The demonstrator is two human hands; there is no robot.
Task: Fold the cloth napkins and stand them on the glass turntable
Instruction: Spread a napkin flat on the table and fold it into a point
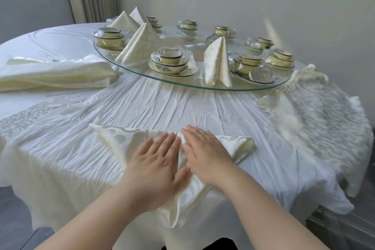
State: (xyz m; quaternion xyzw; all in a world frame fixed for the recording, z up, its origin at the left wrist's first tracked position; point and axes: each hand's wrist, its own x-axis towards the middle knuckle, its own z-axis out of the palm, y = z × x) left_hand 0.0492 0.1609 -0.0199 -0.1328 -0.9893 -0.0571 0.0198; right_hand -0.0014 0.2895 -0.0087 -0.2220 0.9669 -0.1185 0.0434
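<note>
Two hands are lying flat on one cream napkin (119, 140) at the near edge of the cloth-covered surface (162, 103), well apart from the glass turntable (243, 89). The left hand (154, 160) and right hand (205, 154) are pressing side by side over the middle of the cloth. Their fingers (162, 142) are lying straight and almost together, gripping nothing.

The napkin is lying as a triangle. Its long folded edge is running left to right along the far side, and its point is aiming toward the person, seemingly drooping over the surface's edge.

The step in hand is looking like creasing the fold. Doing it well is calling for the palms sweeping outward from the centre toward the two far corners, flattening the bunched ridge showing between the hands, once the edges are lining up. A sharp crease is mattering here, since a soft one is likely leaving the napkin unable to stand. The glossy fabric is probably sliding on the wrinkled cloth beneath, so pressing down is seeming wiser than pushing sideways.

Several folded napkins (218, 63) are standing upright on the glass among wrapped bowl sets (169, 61).
</note>
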